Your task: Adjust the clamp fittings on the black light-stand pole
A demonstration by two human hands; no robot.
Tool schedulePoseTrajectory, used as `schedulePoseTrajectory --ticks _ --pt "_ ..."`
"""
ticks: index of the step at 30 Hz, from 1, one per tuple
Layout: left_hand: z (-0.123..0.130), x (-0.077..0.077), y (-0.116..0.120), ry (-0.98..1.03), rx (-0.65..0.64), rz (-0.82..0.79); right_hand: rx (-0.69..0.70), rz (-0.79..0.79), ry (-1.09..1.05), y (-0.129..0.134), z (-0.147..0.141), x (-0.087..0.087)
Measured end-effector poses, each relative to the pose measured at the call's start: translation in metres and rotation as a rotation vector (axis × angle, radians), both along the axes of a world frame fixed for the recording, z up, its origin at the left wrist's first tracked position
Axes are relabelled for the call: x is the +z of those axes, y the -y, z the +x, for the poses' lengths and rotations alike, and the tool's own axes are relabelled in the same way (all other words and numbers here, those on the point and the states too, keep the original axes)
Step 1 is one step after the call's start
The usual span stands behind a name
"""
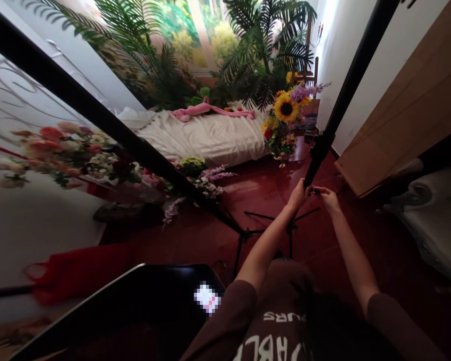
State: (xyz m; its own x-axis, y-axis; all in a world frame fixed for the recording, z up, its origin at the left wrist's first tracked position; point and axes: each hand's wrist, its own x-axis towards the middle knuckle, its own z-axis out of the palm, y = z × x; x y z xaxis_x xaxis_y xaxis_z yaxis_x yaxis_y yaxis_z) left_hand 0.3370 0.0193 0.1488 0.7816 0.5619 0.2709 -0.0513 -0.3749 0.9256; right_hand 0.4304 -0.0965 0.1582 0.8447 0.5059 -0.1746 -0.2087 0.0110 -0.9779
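Observation:
My left hand (299,194) is wrapped round the lower part of a tall black stand pole (334,115) that rises to the upper right. Just to its right, the fingers of my right hand (328,197) pinch a small dark knob (314,190) on the side of that pole. Below my hands, the stand's thin tripod legs (306,214) spread over the dark red floor. Higher up the pole sits another black clamp (311,138). Some of my fingers are hidden behind the pole.
A second black stand pole (108,125) slants across the left. Beyond it are a cream-draped platform (210,138) with a pink plush toy (195,110), sunflowers (286,107) and other flowers (47,145). A dark screen (143,301) is at lower left, wooden board (394,100) at right.

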Motion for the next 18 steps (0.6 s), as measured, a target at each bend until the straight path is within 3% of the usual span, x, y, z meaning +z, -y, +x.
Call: schedulePoseTrajectory --ticks 4,10,15,18 --pt "0.002 -0.007 0.001 -0.015 0.061 0.029 0.002 -0.051 0.084 -0.003 0.006 -0.005" --pt "0.005 -0.013 0.001 0.035 0.071 0.038 0.014 -0.077 0.412 -0.005 0.012 0.001" --pt "0.007 -0.015 0.0 0.055 0.108 0.071 0.027 -0.098 0.27 -0.009 0.006 0.011" --pt "0.006 -0.014 0.0 0.038 0.099 0.05 0.016 -0.01 0.344 -0.012 0.006 0.03"
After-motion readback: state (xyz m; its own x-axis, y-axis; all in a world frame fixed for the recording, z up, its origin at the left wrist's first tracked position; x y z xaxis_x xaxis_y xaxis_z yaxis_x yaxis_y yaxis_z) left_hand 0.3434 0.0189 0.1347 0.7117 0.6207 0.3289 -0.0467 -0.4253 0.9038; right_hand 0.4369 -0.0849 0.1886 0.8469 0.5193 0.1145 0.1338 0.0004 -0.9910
